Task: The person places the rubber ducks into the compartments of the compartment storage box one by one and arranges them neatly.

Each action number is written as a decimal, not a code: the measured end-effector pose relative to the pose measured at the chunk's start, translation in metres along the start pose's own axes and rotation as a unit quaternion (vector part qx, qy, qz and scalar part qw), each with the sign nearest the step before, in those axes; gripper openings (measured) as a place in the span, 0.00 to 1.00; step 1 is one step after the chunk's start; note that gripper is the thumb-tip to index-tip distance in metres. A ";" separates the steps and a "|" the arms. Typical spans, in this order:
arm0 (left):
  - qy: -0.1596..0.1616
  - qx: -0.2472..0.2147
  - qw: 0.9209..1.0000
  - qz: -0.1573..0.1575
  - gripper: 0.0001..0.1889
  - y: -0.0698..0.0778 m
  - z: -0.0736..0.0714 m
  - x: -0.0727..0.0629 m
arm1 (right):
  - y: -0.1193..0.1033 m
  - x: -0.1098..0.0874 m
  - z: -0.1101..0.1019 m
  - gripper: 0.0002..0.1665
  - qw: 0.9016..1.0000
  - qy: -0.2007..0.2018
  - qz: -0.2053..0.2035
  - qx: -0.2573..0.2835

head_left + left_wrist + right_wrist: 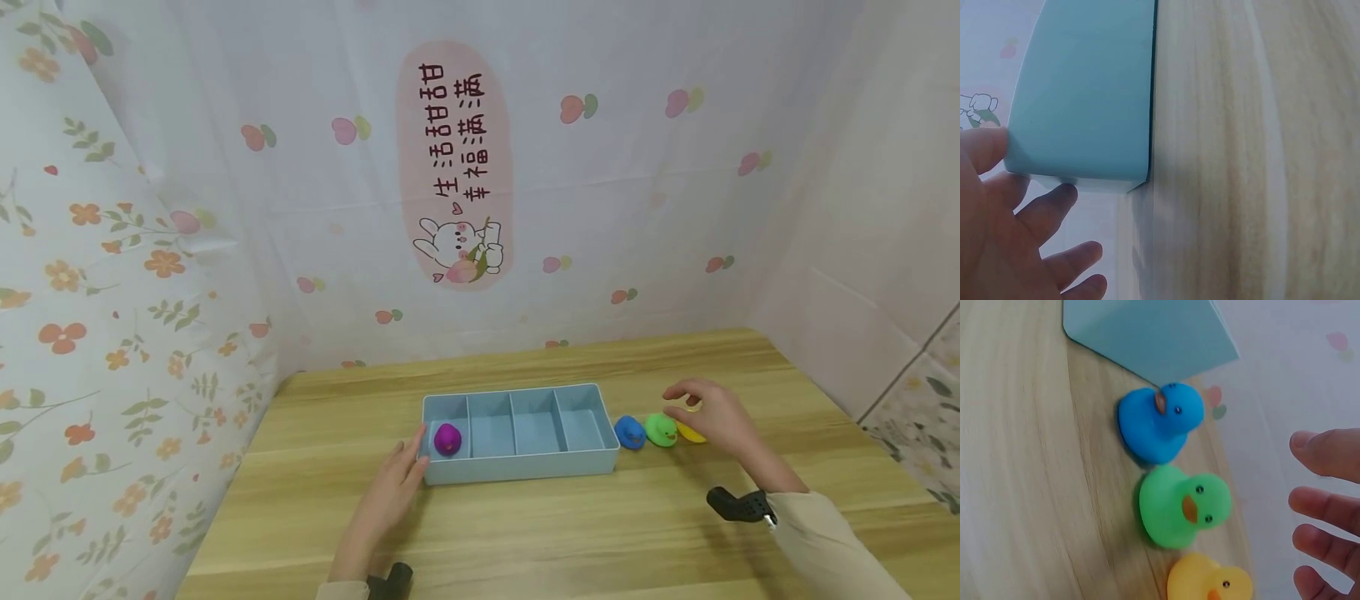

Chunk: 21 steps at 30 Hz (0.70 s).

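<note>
A pale blue box (522, 467) with several compartments stands on the table, and a purple rubber duck (447, 439) sits in its leftmost compartment. My left hand (389, 492) touches the box's left end, thumb at the near corner and fingers loosely extended along the end wall. To the right of the box are a blue duck (630, 432), a green duck (662, 430) and a yellow duck (692, 428), in a row. Above the yellow duck hovers my right hand (715, 417), fingers apart and holding nothing; it partly hides that duck in the head view.
The wooden table (517, 533) reaches back to a patterned cloth (637, 208) hanging behind it. More printed cloth (135, 350) hangs along the left side. Each wrist carries a black camera mount (738, 504).
</note>
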<state>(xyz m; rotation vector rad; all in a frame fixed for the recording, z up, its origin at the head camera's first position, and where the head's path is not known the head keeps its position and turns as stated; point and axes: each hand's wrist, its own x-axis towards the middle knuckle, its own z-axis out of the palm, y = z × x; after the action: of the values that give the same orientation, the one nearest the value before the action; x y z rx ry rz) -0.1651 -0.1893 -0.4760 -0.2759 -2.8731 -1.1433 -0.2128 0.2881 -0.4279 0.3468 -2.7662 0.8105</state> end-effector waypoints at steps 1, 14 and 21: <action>0.001 0.000 1.000 0.000 0.27 0.000 0.000 0.000 | 0.002 0.000 -0.001 0.12 1.000 0.000 0.003 0.000; -0.001 -0.002 1.000 -0.008 0.27 0.001 0.000 -0.001 | 0.029 -0.011 -0.009 0.16 0.999 -0.016 0.043 -0.008; -0.001 -0.006 1.000 -0.011 0.27 0.001 0.000 -0.001 | 0.049 -0.017 -0.005 0.22 0.999 -0.038 0.008 -0.007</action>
<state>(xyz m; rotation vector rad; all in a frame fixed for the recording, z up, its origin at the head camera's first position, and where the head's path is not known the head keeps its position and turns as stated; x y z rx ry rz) -0.1638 -0.1887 -0.4750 -0.2468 -2.8796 -1.1662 -0.2105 0.3336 -0.4527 0.3608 -2.8469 0.7976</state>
